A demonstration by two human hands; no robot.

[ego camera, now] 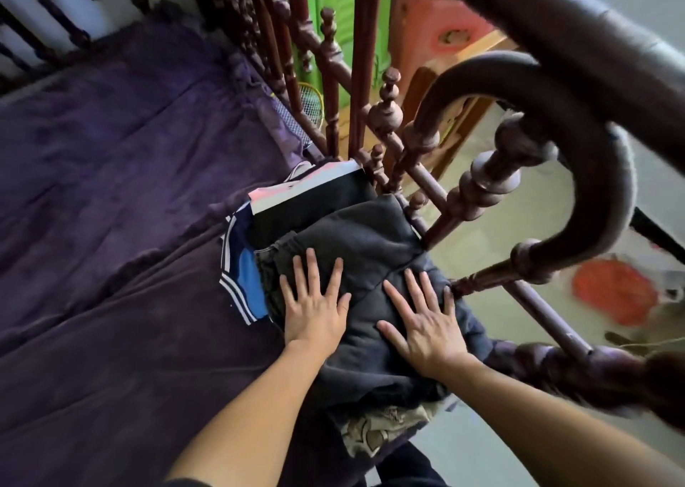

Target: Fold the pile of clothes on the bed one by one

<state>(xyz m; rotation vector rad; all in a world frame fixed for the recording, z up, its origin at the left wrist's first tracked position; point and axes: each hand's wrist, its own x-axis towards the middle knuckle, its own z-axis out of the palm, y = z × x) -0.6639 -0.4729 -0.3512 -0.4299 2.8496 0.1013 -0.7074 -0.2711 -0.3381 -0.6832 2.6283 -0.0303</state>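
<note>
Both hands flat, fingers spread: left hand [315, 307] & right hand [426, 323] press on dark grey garment [370, 234], top of clothes stack at bed [111, 190] edge, beside wooden rail [478, 186]. Blue-striped piece [241, 279] underneath.

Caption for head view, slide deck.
Left hand and right hand press flat on a dark grey garment atop a clothes stack by the wooden railing.

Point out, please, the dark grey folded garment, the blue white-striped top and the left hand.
dark grey folded garment [356, 234], head view, upper panel.
blue white-striped top [250, 286], head view, blue panel.
left hand [315, 314], head view, knuckles.
</note>
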